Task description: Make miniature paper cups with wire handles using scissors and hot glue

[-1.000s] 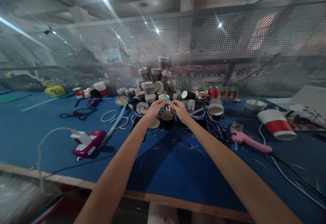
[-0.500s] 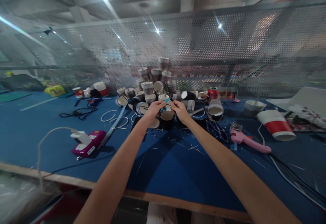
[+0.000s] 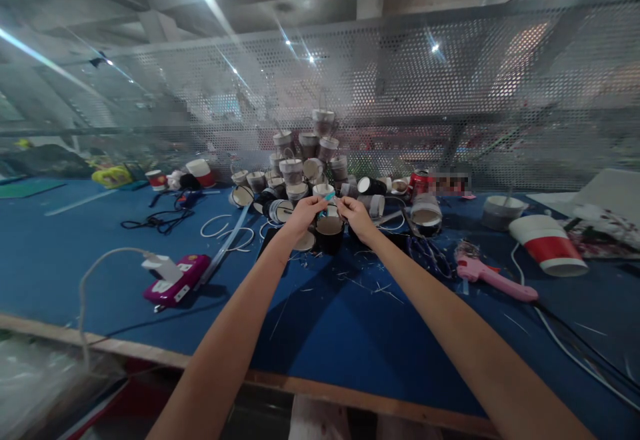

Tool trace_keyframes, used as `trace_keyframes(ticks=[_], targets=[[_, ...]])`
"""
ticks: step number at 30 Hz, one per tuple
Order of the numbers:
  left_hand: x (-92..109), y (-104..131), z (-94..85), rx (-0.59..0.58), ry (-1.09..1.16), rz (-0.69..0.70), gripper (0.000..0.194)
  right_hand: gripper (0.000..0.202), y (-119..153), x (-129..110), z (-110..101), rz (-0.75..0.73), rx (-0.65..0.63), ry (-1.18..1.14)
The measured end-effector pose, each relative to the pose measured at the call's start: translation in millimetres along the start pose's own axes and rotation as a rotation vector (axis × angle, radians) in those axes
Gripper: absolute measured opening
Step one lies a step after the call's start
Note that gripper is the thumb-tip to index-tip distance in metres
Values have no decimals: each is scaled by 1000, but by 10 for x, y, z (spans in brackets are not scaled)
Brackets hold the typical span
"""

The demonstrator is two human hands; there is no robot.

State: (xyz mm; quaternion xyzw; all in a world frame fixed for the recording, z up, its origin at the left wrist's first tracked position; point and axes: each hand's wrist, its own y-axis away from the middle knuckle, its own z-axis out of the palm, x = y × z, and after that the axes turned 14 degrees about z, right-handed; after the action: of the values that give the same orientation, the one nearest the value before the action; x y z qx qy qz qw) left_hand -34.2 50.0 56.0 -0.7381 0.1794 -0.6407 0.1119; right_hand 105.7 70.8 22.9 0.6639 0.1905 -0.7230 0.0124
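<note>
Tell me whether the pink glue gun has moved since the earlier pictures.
No; the pink glue gun keeps its place beside the red-and-white cup.

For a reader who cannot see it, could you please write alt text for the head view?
The left hand, holding a teal item, and the right hand are close together by a dark cup on a blue table; pale cups are piled behind.

I see a small teal piece (image 3: 329, 196) pinched in the left hand (image 3: 304, 214), slanting up toward the right hand (image 3: 356, 217); below both, a dark, open-mouthed cup (image 3: 330, 243) stands upright.
</note>
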Motion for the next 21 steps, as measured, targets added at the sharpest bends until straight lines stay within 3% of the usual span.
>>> trace_keyframes(ticks=[11,21], targets=[[-11,-24,-72,-54,-81,40,33,47,32,-56,7,-12,-27,46],[84,-17,-122,-124,-130,-31,27,45,32,-34,-12,-27,-50,143]])
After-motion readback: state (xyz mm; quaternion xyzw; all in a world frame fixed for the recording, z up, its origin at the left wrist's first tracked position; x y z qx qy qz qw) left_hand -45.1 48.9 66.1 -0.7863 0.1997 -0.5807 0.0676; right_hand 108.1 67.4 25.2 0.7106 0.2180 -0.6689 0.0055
